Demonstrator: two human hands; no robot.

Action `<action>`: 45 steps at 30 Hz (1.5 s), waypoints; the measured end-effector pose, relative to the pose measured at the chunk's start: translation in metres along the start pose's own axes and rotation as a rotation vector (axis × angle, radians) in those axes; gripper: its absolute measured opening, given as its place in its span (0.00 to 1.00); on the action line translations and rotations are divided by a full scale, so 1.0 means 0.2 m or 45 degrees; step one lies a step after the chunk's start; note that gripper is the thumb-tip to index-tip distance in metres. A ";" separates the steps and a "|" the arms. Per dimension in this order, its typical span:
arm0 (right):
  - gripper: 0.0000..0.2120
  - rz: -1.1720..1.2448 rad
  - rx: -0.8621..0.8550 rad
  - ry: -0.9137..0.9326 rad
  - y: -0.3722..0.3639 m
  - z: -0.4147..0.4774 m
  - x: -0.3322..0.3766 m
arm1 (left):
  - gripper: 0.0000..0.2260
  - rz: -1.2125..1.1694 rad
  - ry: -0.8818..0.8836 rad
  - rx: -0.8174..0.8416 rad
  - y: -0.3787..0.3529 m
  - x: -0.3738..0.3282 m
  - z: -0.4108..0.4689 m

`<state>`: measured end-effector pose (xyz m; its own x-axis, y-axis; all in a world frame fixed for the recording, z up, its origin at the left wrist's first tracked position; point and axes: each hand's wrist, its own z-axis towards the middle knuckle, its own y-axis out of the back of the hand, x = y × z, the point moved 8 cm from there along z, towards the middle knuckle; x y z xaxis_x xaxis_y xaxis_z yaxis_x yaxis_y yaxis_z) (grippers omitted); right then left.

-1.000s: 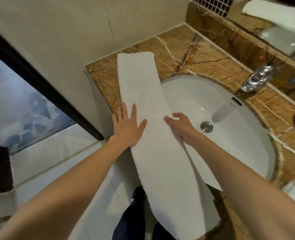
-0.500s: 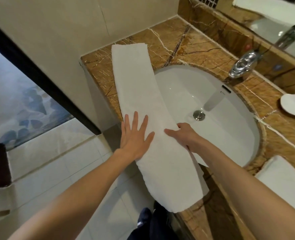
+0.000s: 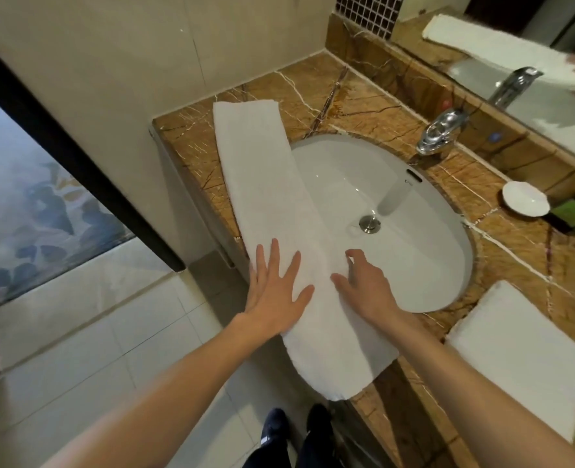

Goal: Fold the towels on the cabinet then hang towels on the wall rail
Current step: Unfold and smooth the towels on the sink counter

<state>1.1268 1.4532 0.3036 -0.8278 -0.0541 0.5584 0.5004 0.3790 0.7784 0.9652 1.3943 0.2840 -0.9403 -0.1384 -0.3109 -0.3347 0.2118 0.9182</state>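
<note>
Long towel (image 3: 262, 184), folded lengthwise, under flat open left hand (image 3: 276, 292); right hand (image 3: 363, 288) loosely spread, fingertips on it. Cross-folding and hanging remain.

Part of the white basin (image 3: 414, 238) rim is covered by the long white towel (image 3: 262, 184) just beyond the fingers (image 3: 274, 255) of the left hand. The folded towel (image 3: 522, 359) right of the right hand's fingers (image 3: 353, 256) is blurred and cut off by the right edge. The green item (image 3: 574, 214) far right is too blurred to be identified. The shoes (image 3: 276, 430) are partly cut off below.
</note>
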 end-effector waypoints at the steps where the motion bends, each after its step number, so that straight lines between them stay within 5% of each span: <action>1: 0.18 -0.103 -0.030 0.031 0.00 -0.02 0.01 | 0.33 0.097 -0.002 0.019 -0.01 -0.01 0.00; 7: 0.22 -0.467 -0.155 0.087 0.00 -0.11 0.03 | 0.32 0.439 -0.020 -0.062 0.01 -0.07 0.00; 12: 0.26 -0.616 0.025 0.250 -0.13 -0.15 0.04 | 0.30 0.378 -0.135 -0.061 -0.05 -0.15 0.02; 21: 0.27 -0.495 0.083 0.210 -0.13 -0.16 -0.02 | 0.26 0.408 -0.104 0.034 -0.07 -0.18 0.04; 25: 0.26 -0.356 -0.078 0.167 0.09 -0.21 -0.09 | 0.26 0.225 -0.202 0.046 -0.02 -0.35 0.05; 31: 0.24 -0.310 -0.477 -0.153 0.62 -0.38 -0.51 | 0.18 -0.328 -0.549 0.113 -0.06 -1.02 0.04; 36: 0.26 -0.176 -0.467 -0.598 0.85 -0.63 -1.06 | 0.13 -0.618 -0.527 0.297 -0.19 -1.44 0.01; 40: 0.26 0.137 -0.313 -0.658 0.82 -0.79 -1.31 | 0.21 -0.570 -0.436 0.332 -0.27 -1.55 0.06; 45: 0.19 0.353 -0.618 -0.737 0.83 -0.87 -1.37 | 0.09 -0.583 -0.278 0.464 -0.29 -1.57 0.14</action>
<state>1.4809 1.3708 0.3290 -0.5907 0.5207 0.6164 0.6515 -0.1430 0.7451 1.2782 1.4522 0.3217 -0.6746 -0.1002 -0.7314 -0.6698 0.4998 0.5492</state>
